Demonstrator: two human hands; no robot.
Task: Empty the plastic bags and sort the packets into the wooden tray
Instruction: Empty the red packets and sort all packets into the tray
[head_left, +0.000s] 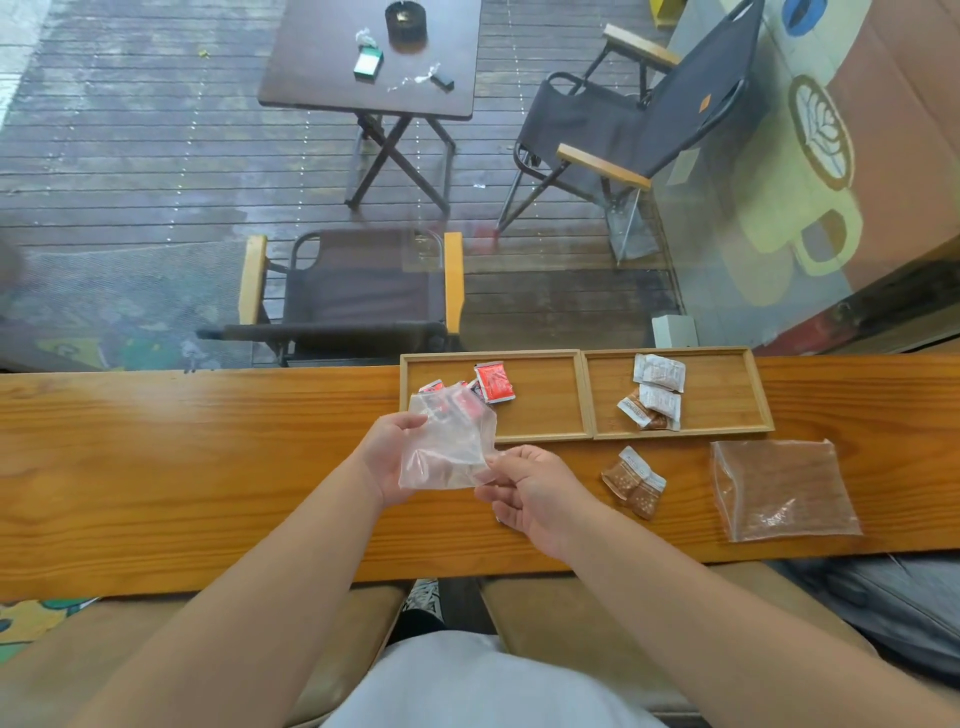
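A clear plastic bag (451, 441) is held between my left hand (387, 457), at its left edge, and my right hand (535, 493), pinching its right corner, just in front of the left wooden tray (540, 415). Red packets (493, 382) lie in that tray, some seen through the bag. The right wooden tray (727, 400) holds white and brown packets (655, 397). Two brown packets (635, 480) lie on the counter in front of it. A second plastic bag (782, 488) lies flat at the right.
The wooden counter (182, 467) runs across the view against a glass pane. Behind the glass are folding chairs (358, 291) and a dark table (322, 62). Grey cloth (893, 608) lies below the counter's right end.
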